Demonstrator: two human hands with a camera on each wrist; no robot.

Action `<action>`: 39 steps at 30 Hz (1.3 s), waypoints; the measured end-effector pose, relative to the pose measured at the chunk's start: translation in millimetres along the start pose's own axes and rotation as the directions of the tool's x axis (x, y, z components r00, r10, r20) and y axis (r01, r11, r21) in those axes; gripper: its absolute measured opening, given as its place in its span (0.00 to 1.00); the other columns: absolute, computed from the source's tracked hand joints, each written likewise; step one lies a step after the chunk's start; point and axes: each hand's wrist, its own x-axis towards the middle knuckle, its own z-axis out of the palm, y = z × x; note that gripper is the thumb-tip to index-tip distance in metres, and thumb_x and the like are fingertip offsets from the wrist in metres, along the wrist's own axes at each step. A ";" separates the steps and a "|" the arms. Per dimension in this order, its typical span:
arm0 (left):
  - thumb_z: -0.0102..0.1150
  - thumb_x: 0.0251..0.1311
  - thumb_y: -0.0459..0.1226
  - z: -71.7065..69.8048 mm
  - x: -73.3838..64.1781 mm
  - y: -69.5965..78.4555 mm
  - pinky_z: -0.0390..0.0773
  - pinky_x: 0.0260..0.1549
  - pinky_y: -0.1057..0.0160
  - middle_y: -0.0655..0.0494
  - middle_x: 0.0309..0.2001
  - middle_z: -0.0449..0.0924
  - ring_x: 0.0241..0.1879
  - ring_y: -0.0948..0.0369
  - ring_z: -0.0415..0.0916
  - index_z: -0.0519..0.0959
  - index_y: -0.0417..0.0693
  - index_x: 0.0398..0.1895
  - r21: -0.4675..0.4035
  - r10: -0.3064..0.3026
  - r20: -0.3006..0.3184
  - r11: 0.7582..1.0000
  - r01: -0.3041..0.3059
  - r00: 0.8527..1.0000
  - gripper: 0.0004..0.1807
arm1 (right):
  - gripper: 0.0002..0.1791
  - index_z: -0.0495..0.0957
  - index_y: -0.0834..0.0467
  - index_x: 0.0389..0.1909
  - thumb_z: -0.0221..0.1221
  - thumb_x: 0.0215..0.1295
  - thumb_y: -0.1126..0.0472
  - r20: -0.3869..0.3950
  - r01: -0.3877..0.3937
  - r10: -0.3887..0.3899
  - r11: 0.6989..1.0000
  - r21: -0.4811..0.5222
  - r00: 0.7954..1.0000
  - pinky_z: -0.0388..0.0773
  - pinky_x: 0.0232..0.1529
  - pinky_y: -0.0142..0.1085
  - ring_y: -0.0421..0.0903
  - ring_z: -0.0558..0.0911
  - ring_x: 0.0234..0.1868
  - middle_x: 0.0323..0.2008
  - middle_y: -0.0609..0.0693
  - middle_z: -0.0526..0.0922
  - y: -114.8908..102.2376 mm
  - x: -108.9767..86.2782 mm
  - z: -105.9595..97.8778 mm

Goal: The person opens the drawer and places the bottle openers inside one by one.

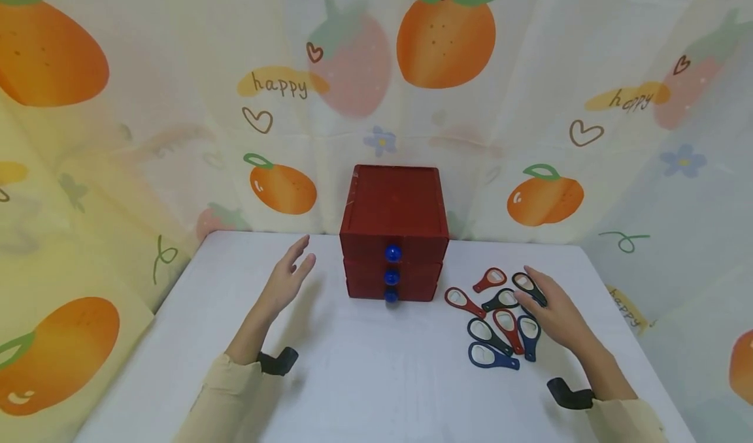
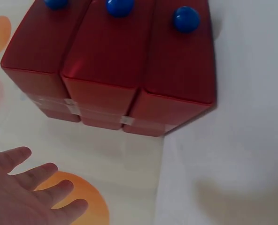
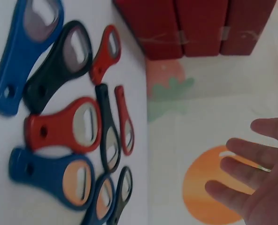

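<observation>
My left hand (image 1: 281, 291) is held to the left of a dark red box with drawers (image 1: 393, 201), its fingers extended and nothing in its grasp. In the left wrist view, that hand's spread fingers (image 2: 40, 176) show apart from the box. Several bottle openers with round metal-lined heads lie in a loose group right of the box, among them a red opener (image 1: 465, 301), a dark green opener (image 1: 490, 336) and a blue opener (image 1: 493, 356). Over the group's right side is my right hand (image 1: 555, 312), overlapping a dark opener (image 1: 529, 287). Its fingers (image 3: 251, 150) are spread and hold nothing.
Three blue knobs (image 1: 392, 253) run down the front of the box, which stands at the back of the white table (image 1: 376, 391). Behind hangs a fruit-patterned cloth (image 1: 176, 103). Both wrists carry black mounts (image 1: 279, 362).
</observation>
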 end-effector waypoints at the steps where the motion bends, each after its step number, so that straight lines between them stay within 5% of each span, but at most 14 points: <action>1: 0.45 0.73 0.49 -1.1 1.8 2.0 0.53 0.70 0.38 0.40 0.75 0.54 0.75 0.42 0.50 0.53 0.43 0.76 0.002 0.006 -0.004 1.000 -0.006 1.000 0.35 | 0.40 0.53 0.65 0.73 0.51 0.72 0.44 -0.008 0.012 -0.012 1.000 0.018 1.000 0.58 0.64 0.69 0.71 0.56 0.70 0.71 0.71 0.57 -2.0 1.7 -0.5; 9: 0.49 0.69 0.52 -4.0 14.4 19.5 0.52 0.71 0.38 0.44 0.75 0.56 0.75 0.45 0.51 0.55 0.46 0.75 -0.039 -0.020 0.009 0.999 0.020 1.000 0.37 | 0.32 0.60 0.64 0.71 0.48 0.75 0.48 -0.065 0.080 -0.070 0.980 0.182 0.995 0.69 0.61 0.62 0.65 0.71 0.62 0.61 0.69 0.73 -19.6 14.1 -2.5; 20: 0.51 0.70 0.49 0.2 25.0 38.6 0.54 0.72 0.40 0.45 0.74 0.59 0.74 0.47 0.54 0.58 0.46 0.74 -0.134 -0.016 -0.031 0.991 0.012 0.999 0.34 | 0.27 0.71 0.64 0.64 0.50 0.74 0.49 -0.083 0.118 -0.098 0.951 0.287 0.992 0.76 0.56 0.58 0.63 0.78 0.56 0.58 0.65 0.79 -47.5 33.9 -5.9; 28: 0.53 0.69 0.49 7.9 29.2 46.9 0.59 0.70 0.43 0.45 0.70 0.65 0.71 0.48 0.61 0.62 0.47 0.72 -0.176 -0.029 -0.052 0.984 0.019 0.998 0.32 | 0.26 0.74 0.63 0.60 0.52 0.72 0.48 0.002 0.092 -0.100 0.919 0.384 0.995 0.80 0.43 0.27 0.48 0.84 0.39 0.46 0.63 0.84 -67.0 40.7 -0.3; 39: 0.54 0.68 0.46 19.6 37.4 61.4 0.66 0.67 0.45 0.43 0.65 0.72 0.66 0.49 0.67 0.68 0.44 0.68 -0.232 -0.056 -0.091 0.972 0.034 0.994 0.28 | 0.22 0.79 0.64 0.51 0.55 0.71 0.49 0.106 0.022 -0.083 0.877 0.480 0.991 0.83 0.35 0.35 0.45 0.83 0.31 0.35 0.57 0.86 -92.3 47.6 4.4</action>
